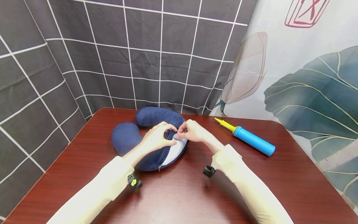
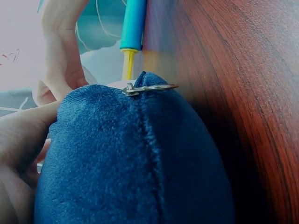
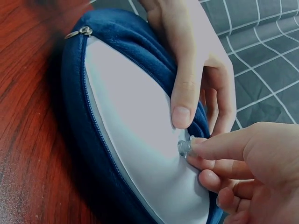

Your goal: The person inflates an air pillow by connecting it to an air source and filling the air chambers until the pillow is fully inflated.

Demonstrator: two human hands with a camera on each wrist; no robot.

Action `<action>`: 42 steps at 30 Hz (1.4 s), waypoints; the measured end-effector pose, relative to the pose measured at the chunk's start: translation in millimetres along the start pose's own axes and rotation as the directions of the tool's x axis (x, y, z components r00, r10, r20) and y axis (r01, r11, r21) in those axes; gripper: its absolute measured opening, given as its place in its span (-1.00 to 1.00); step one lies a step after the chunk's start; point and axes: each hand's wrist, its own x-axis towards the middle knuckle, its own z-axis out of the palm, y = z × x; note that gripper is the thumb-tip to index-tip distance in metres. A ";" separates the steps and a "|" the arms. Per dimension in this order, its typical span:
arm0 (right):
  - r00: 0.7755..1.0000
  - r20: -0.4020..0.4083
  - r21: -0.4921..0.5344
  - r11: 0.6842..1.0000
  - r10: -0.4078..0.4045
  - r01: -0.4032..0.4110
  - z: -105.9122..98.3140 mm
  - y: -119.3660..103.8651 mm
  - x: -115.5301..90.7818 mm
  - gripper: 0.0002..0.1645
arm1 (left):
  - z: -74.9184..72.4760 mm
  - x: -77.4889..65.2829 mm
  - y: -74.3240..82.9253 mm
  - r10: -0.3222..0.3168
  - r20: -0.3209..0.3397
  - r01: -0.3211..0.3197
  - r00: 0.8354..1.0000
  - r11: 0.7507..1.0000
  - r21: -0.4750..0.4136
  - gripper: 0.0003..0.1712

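Observation:
A navy plush U-shaped neck pillow (image 1: 126, 139) lies on the table, its zipper open along the outer curve. White inner bladder (image 3: 131, 112) shows through the gap. My left hand (image 1: 157, 137) grips the pillow at the opening; in the right wrist view its thumb presses the white bladder and its fingers go behind the cover. Beside that thumb, my right hand (image 1: 193, 130) pinches a small clear valve (image 3: 185, 147) on the bladder between thumb and forefinger. The metal zipper pull (image 3: 78, 32) hangs at one end of the opening, apart from both hands.
A blue hand pump (image 1: 254, 140) with a yellow nozzle (image 1: 225, 124) lies on the right of the reddish-brown table (image 1: 179, 196). Dark gridded cloth (image 1: 145, 62) hangs behind and to the left, a leaf-patterned white cloth (image 1: 293, 56) to the right.

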 end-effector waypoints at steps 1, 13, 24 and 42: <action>1.000 -0.001 -0.005 1.000 0.012 -0.012 0.6 -0.7 0.1 -0.85 | 0.2 0.2 -0.2 -0.003 0.001 0.003 1.000 1.000 0.000 -0.52; 0.999 -0.021 -0.048 0.998 0.030 -0.031 8.9 -4.0 0.1 -0.87 | 2.4 0.5 -2.8 0.019 -0.008 -0.019 1.000 1.000 0.016 -0.51; 0.995 -0.053 -0.115 0.989 0.088 -0.094 14.5 -5.5 -2.0 -0.92 | 0.9 0.2 -3.7 0.044 -0.017 -0.044 0.999 0.999 0.015 -0.52; 0.979 -0.136 -0.100 0.982 0.149 -0.163 23.3 -4.9 -1.2 -0.86 | 1.4 0.8 -7.7 0.047 -0.016 -0.047 0.999 0.999 0.001 -0.49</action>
